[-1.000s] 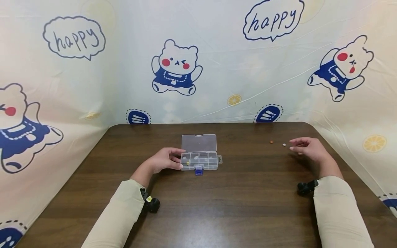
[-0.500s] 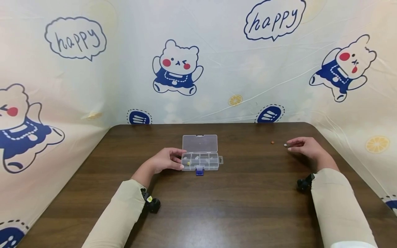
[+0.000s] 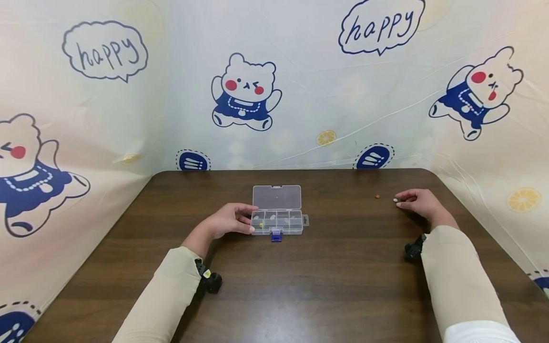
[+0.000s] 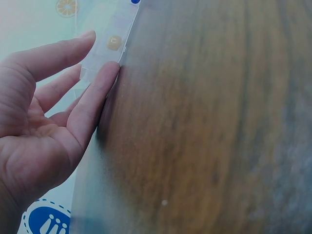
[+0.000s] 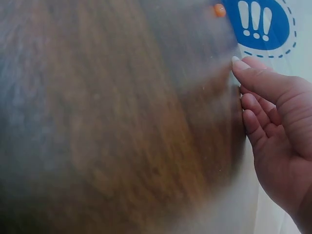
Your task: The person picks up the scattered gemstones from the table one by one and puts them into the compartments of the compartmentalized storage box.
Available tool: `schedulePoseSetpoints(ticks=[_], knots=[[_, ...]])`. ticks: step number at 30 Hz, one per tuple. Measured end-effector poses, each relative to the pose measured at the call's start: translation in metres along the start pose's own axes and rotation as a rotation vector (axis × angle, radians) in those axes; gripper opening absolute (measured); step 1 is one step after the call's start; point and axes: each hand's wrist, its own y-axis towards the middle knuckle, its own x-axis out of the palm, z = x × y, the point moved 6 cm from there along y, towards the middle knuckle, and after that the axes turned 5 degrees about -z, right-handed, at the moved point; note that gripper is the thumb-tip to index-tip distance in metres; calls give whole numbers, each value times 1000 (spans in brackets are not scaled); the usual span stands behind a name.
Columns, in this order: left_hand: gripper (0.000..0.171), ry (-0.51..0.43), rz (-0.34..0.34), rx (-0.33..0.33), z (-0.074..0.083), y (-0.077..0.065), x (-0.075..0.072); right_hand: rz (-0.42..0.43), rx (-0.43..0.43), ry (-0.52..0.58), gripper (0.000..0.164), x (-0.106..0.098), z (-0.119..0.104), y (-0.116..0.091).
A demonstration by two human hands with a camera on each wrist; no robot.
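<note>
A clear plastic compartment box (image 3: pixel 276 223) lies on the table with its lid raised at the back and a blue latch (image 3: pixel 276 236) in front. My left hand (image 3: pixel 227 221) grips its left end, thumb at the front and fingers at the back. Inside, a yellow piece (image 4: pixel 114 43) sits in a left compartment, and whitish pieces show in others. Far to the right, my right hand (image 3: pixel 422 204) pinches a small white oval piece (image 3: pixel 395 200) at the table top; its exact kind is too small to tell. An orange piece (image 3: pixel 377 196) lies just left of that hand.
The brown wooden table (image 3: pixel 326 281) ends at a patterned cloth (image 3: pixel 300 95) hung behind and along both sides. A hanging tab (image 3: pixel 306 220) sticks out from the box's right end. Each wrist wears a black camera.
My right hand has moved slightly left, and its fingertips have come onto the white piece and closed on it. The left hand keeps its grip on the box; the view shifts slightly.
</note>
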Motion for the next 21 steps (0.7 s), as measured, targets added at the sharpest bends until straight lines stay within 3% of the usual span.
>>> schedulePoseSetpoints(ticks=[10, 21], knots=[[65, 5, 5, 7, 1, 1, -1, 0, 6, -74, 31, -1, -6, 4], [66, 3, 9, -3, 3, -1, -1, -5, -83, -111, 25, 0, -13, 4]])
